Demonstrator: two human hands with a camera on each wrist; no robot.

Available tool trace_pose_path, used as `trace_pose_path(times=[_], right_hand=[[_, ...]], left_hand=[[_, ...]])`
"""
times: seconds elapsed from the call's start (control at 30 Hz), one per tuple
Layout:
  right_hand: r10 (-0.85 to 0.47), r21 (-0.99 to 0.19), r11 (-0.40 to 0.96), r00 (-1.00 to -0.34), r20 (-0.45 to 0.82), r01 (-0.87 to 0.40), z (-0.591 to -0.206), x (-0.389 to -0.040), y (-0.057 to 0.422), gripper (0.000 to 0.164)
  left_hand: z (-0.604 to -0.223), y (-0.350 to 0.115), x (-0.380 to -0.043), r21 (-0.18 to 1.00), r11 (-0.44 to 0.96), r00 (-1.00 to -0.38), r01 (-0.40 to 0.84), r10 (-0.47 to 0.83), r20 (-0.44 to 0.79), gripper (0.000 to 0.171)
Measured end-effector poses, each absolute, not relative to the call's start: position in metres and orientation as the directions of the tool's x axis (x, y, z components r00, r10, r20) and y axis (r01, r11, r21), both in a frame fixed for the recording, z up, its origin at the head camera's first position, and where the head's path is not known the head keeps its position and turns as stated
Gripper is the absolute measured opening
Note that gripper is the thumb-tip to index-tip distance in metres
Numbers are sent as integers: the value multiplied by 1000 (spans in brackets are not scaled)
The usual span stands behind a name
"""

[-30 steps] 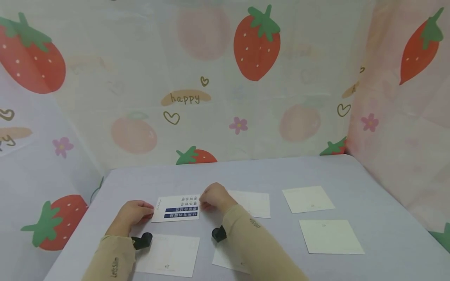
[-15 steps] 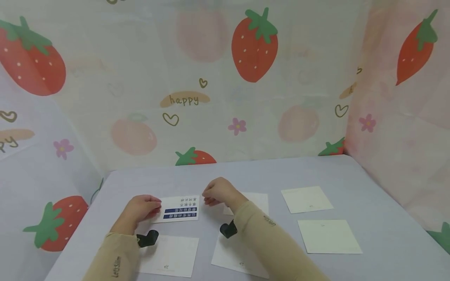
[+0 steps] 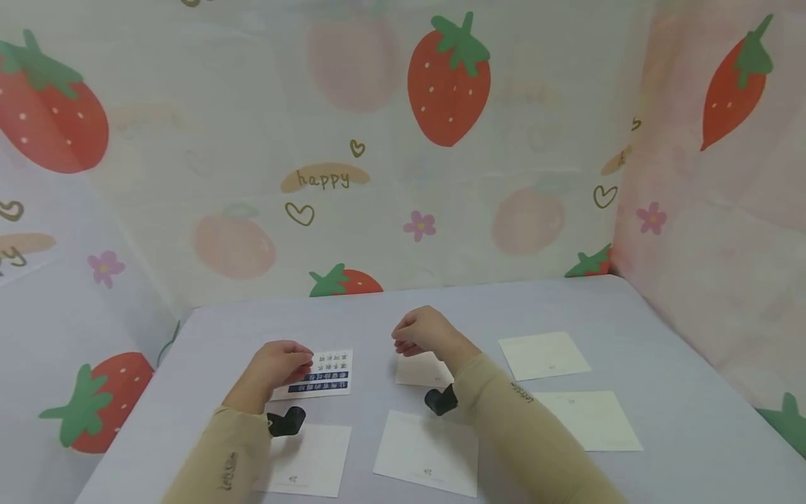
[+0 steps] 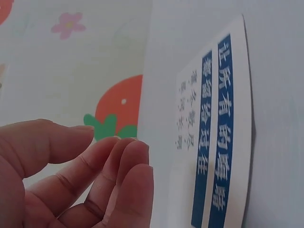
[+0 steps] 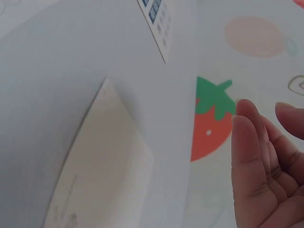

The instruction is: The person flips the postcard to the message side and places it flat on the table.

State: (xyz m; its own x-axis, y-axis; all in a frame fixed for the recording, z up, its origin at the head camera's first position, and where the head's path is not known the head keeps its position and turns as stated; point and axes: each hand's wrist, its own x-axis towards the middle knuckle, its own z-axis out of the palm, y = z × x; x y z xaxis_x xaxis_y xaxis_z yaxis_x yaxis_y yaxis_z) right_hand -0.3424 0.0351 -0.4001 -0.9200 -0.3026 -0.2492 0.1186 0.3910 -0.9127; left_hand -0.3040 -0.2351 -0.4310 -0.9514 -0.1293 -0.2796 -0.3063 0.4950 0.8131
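A white card with blue-barred Chinese text (image 3: 334, 374) lies face up on the table, its text upside down in the head view. My left hand (image 3: 277, 371) overlaps the card's left part there. In the left wrist view the thumb and loosely bent fingers (image 4: 135, 175) hold nothing, beside the printed card (image 4: 221, 118). Further right, my right hand (image 3: 431, 336) hovers near a plain white card (image 3: 412, 371), partly covered by the arm. Its fingers (image 5: 247, 156) are slightly bent with nothing between them in the right wrist view.
Two more plain cards, one at front left (image 3: 315, 458) and one at front middle (image 3: 428, 451), lie nearer. On the right are a back card (image 3: 544, 355) and a front card (image 3: 601, 420), partly behind the right sleeve. Strawberry-print curtains (image 3: 352, 231) enclose the table.
Both hands have moved right and come off the printed card's side edges. The left now passes in front of the card; the right has moved away toward the plain card.
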Motion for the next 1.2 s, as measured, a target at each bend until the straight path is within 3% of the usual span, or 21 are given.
trace_pose_path(times=[0.37, 0.77, 1.2], right_hand=[[-238, -895, 427, -938, -252, 132, -394, -341, 69, 13], [-191, -859, 499, -953, -237, 113, -409, -343, 108, 20], [-95, -854, 484, -959, -267, 190, -422, -339, 145, 25]], left_hand=[[-429, -205, -315, 852, 452, -963, -265, -74, -261, 25], [-430, -172, -316, 870, 435, -968, -233, -24, -248, 25], [-437, -147, -323, 878, 396, -956, -267, 8, -294, 24]])
